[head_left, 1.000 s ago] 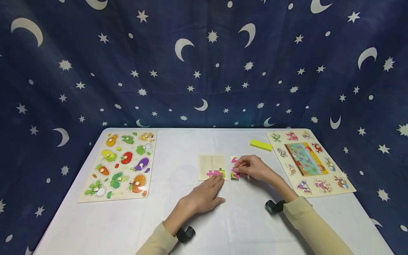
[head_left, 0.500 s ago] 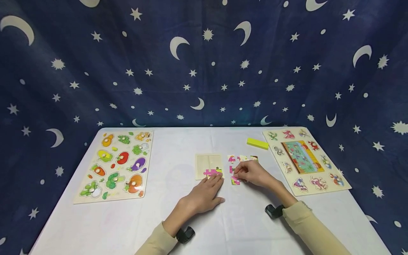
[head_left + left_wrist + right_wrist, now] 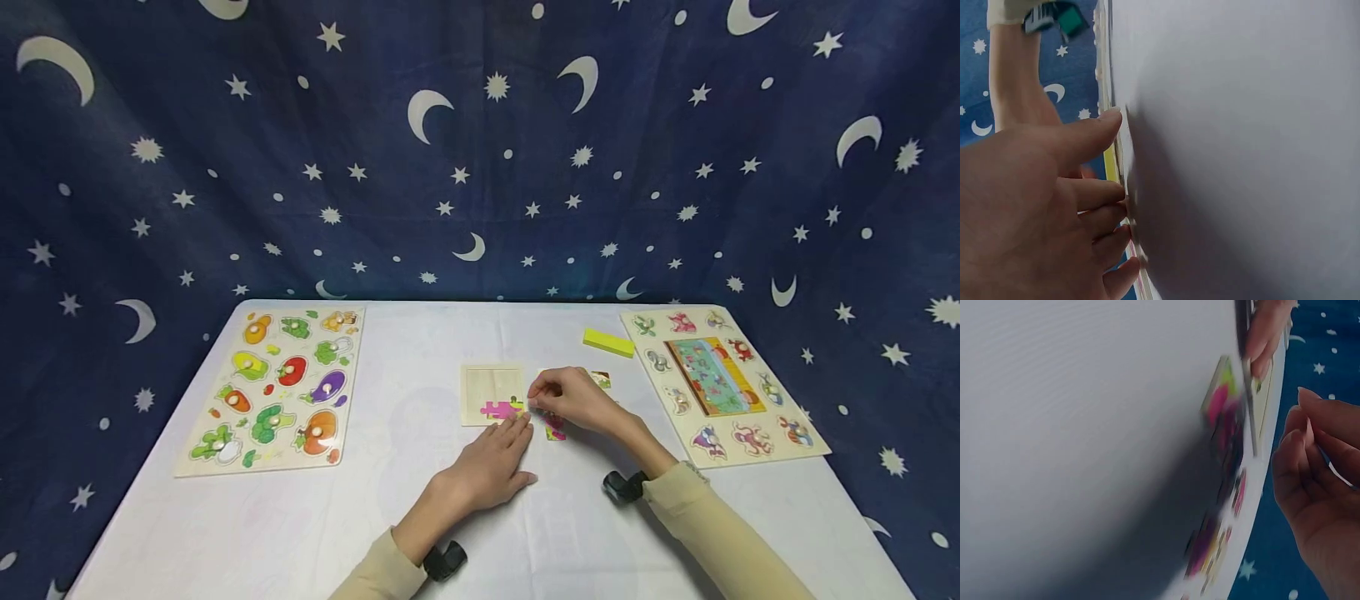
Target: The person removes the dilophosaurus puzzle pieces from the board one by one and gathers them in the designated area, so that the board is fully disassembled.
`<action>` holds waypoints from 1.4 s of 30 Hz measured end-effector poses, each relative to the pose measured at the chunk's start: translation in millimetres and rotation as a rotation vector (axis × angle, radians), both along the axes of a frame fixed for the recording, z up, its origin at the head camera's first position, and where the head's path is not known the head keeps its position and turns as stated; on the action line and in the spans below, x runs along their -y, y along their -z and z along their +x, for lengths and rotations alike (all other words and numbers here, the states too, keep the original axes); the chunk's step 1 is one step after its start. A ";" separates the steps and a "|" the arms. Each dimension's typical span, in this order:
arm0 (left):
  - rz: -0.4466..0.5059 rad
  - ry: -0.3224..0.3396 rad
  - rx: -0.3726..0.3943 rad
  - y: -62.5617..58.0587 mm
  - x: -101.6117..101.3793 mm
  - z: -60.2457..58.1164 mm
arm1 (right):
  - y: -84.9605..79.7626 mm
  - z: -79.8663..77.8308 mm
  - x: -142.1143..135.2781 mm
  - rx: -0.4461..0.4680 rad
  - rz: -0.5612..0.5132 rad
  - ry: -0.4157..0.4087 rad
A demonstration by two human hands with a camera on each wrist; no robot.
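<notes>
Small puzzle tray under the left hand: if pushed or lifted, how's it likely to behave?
The small puzzle tray looks thin, flat and board-like, so probably stiff and light. It lies flat on the white tablecloth, so a push would likely slide it, not tip it; the left hand rests fingertips at its near edge. Pink pieces seated in it might drop out if tilted.

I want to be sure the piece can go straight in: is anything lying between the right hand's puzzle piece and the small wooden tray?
Nothing visible does. The right hand pinches a piece beside the small tray; the left hand only touches its near edge.
</notes>
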State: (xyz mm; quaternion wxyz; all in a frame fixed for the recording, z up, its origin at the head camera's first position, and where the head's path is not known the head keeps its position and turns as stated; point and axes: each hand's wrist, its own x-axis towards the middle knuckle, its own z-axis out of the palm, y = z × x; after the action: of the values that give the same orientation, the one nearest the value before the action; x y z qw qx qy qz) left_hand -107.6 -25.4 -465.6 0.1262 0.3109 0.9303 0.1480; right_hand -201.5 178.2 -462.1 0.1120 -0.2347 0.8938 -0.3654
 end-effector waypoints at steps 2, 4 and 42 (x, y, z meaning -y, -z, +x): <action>-0.001 0.002 0.007 -0.9 -0.6 0.1 | -0.2 -5.1 9.7 0.008 0.012 -0.024; -0.006 0.004 0.015 -1.6 -1.2 -0.2 | 0.9 -10.3 19.3 0.016 0.025 -0.046; -0.027 0.015 0.061 1.9 2.3 -2.6 | 12.2 -36.5 51.5 0.250 -0.048 -0.091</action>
State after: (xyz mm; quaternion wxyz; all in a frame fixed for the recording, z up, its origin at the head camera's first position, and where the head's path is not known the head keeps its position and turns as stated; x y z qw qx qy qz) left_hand -110.2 -27.7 -467.5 0.1599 0.3115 0.9256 0.1438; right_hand -237.9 126.7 -474.3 0.2335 -0.2300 0.8522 -0.4077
